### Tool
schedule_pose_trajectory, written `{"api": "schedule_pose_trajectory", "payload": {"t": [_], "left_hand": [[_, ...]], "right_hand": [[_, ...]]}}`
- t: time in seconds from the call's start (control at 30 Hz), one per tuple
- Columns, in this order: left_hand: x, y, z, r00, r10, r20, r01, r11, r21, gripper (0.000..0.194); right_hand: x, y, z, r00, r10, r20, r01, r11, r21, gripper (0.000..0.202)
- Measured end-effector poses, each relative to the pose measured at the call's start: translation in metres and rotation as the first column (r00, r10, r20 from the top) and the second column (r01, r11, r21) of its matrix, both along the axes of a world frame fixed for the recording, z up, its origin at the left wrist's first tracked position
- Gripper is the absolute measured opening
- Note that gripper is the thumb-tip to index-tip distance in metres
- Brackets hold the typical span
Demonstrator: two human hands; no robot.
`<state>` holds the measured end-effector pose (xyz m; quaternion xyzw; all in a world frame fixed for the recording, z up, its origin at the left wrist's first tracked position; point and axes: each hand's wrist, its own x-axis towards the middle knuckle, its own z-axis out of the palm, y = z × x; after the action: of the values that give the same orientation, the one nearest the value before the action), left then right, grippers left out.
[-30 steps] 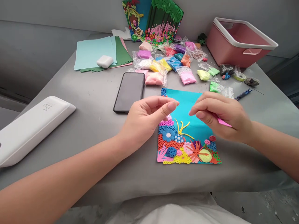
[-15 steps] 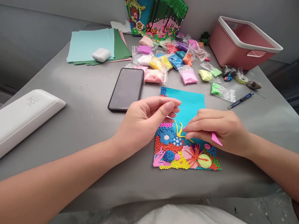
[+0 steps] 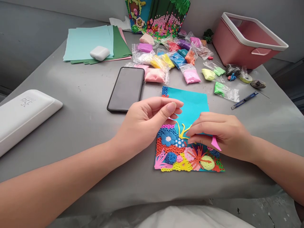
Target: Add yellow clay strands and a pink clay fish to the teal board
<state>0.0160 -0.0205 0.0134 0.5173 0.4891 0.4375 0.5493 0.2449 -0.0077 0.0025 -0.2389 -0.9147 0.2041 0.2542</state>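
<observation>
My left hand (image 3: 154,118) hovers over the left part of a turquoise sheet (image 3: 190,98), thumb pressed toward the curled fingers. Whatever those fingers pinch, if anything, is hidden. To the right, my right hand (image 3: 218,134) has its fingers closed around a pink clay tool (image 3: 216,143), whose flat pointed end sticks out below the palm. Its fingertips are close to thin yellow clay strands (image 3: 181,131) branching on the sheet. Lower down, coloured clay covers the sheet: a blue flower (image 3: 168,139), a blue ball (image 3: 171,157), orange spikes (image 3: 198,157) and a pale yellow disc (image 3: 207,162).
Bagged clay (image 3: 155,75) lies in several colours behind the sheet. A phone (image 3: 125,88) is left of it, a blue cutter (image 3: 244,100) right. Further off are a pink bin (image 3: 228,44), paper sheets (image 3: 80,41) with a white case (image 3: 99,53), and a white power bank (image 3: 28,117).
The view has shifted slightly, so the table items sit a little further up and left. Both hands keep nearly the same pose, and the pink tool's tip has shifted slightly left.
</observation>
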Motion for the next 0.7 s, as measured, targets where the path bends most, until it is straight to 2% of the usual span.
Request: {"api": "schedule_pose_trajectory", "payload": {"t": [0.23,0.4,0.7], "left_hand": [[-0.0002,-0.0001,-0.0012,1.000,-0.011,0.000,0.011,1.000,0.008,0.029],[0.0000,0.0003,-0.0001,1.000,-0.010,-0.011,0.010,1.000,0.001,0.029],[0.0000,0.0014,-0.0015,1.000,-0.024,-0.011,0.024,1.000,-0.009,0.030]], "right_hand": [[0.0004,-0.0030,-0.0038,1.000,-0.004,0.007,0.005,1.000,-0.012,0.002],[0.0006,-0.0044,-0.0034,0.999,0.021,0.034,-0.020,0.999,-0.035,0.018],[0.0043,-0.0037,-0.0094,0.998,-0.015,0.061,0.017,1.000,-0.023,0.020]]}}
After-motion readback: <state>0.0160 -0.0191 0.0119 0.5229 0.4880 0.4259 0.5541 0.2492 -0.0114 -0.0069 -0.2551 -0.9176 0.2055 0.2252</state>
